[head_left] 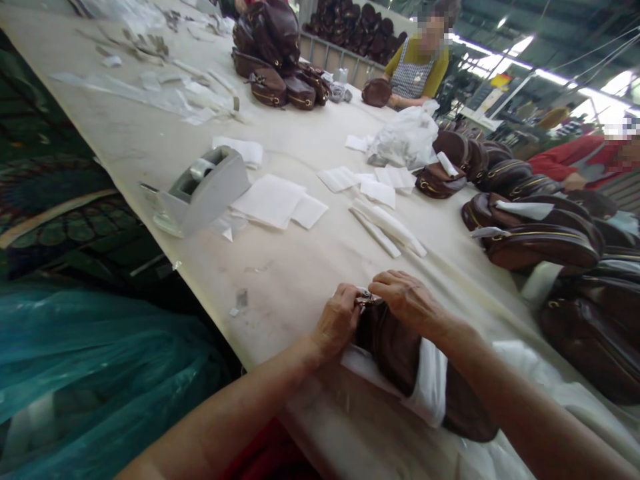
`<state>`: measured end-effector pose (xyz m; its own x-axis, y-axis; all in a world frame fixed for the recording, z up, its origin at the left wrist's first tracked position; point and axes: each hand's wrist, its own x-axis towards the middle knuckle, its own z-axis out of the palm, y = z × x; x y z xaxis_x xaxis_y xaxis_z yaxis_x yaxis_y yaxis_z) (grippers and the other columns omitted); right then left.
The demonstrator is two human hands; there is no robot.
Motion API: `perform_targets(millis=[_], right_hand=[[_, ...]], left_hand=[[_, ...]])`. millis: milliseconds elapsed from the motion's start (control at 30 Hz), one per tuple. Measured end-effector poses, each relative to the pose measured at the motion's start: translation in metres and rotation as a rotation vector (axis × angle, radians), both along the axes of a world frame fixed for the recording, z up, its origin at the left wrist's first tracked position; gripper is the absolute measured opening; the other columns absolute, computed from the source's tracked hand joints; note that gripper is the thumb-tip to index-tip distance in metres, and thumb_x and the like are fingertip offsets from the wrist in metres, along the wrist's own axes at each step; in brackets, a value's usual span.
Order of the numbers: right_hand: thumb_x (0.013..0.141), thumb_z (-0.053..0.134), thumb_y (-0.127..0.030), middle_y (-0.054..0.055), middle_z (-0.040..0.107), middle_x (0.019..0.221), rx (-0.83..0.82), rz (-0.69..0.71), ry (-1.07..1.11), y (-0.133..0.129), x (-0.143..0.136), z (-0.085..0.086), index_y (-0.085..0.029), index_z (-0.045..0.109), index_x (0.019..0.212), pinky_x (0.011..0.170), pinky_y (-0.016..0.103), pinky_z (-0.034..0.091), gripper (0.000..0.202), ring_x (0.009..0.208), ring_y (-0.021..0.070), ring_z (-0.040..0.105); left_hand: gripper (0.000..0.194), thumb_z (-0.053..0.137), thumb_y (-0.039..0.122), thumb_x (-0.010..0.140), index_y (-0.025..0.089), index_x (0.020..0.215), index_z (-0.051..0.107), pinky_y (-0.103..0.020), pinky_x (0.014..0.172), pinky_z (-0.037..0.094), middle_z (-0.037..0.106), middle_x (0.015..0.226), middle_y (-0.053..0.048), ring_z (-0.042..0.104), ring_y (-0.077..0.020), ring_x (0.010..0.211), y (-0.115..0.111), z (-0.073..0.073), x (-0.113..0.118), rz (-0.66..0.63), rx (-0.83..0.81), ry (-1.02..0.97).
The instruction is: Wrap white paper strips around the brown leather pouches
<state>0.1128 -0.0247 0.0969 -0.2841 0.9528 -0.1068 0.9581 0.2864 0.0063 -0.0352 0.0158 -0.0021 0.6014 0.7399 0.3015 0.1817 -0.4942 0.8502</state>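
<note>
A dark brown leather bag (399,351) lies on the table in front of me, with white wrapping (431,383) around part of it. My left hand (340,319) is closed at the bag's far end, fingers pinched on a small shiny metal fitting (367,300). From the other side my right hand (407,299) reaches over the bag, its fingertips pinched at the same fitting. The exact shape of the fitting is partly hidden by the fingers.
A grey tape dispenser (213,187) stands near the table's left edge. White paper sheets (273,200) and rolled white strips (387,227) lie beyond my hands. Brown bags (543,243) are piled on the right. Across the table a person in an apron (413,73) handles another bag.
</note>
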Motion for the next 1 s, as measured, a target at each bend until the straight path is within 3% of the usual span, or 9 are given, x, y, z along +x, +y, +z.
perform_targets(millis=[167, 333, 567, 800, 1000], right_hand=[[0.087, 0.049, -0.007, 0.004, 0.063, 0.079, -0.089, 0.060, 0.110, 0.004, 0.001, -0.002, -0.018, 0.065, 0.080, 0.070, 0.025, 0.040, 0.020, 0.074, 0.0148, 0.056], [0.085, 0.046, -0.004, 0.004, 0.063, 0.081, -0.201, 0.016, 0.166, 0.007, -0.002, -0.001, -0.018, 0.065, 0.081, 0.070, 0.023, 0.041, 0.024, 0.077, 0.0143, 0.057], [0.084, 0.044, -0.002, 0.002, 0.058, 0.075, -0.181, 0.019, 0.232, 0.006, -0.001, -0.003, -0.017, 0.061, 0.075, 0.064, 0.021, 0.039, 0.025, 0.070, 0.0125, 0.052], [0.086, 0.045, -0.004, 0.003, 0.060, 0.080, -0.183, -0.033, 0.250, 0.004, 0.002, -0.009, -0.016, 0.062, 0.077, 0.069, 0.022, 0.041, 0.023, 0.076, 0.0137, 0.055], [0.087, 0.043, -0.007, 0.004, 0.063, 0.085, -0.177, -0.062, 0.256, 0.004, 0.002, -0.011, -0.018, 0.064, 0.081, 0.074, 0.023, 0.043, 0.024, 0.080, 0.0143, 0.058]], left_hand=[[0.012, 0.048, 0.007, 0.082, 0.019, 0.085, 0.052, -0.028, 0.075, 0.048, 0.055, 0.088, -0.003, 0.055, -0.0159, 0.082, 0.001, -0.003, 0.002, 0.009, -0.024, -0.043], [0.011, 0.048, 0.007, 0.081, 0.017, 0.080, 0.051, -0.028, 0.074, 0.050, 0.056, 0.086, -0.004, 0.056, -0.0159, 0.080, 0.000, -0.001, -0.001, 0.029, -0.049, -0.088], [0.019, 0.052, 0.004, 0.072, 0.016, 0.084, 0.062, -0.030, 0.090, 0.050, 0.060, 0.105, -0.008, 0.059, -0.0179, 0.096, -0.007, 0.009, -0.009, -0.072, -0.044, -0.167], [0.025, 0.050, 0.002, 0.071, 0.014, 0.091, 0.060, -0.037, 0.095, 0.049, 0.059, 0.107, -0.011, 0.056, -0.0211, 0.104, -0.015, 0.006, -0.003, -0.005, 0.017, -0.124], [0.019, 0.048, 0.003, 0.077, 0.014, 0.086, 0.061, -0.034, 0.093, 0.050, 0.061, 0.102, -0.010, 0.058, -0.0193, 0.100, -0.013, 0.004, 0.000, 0.032, -0.013, -0.135]])
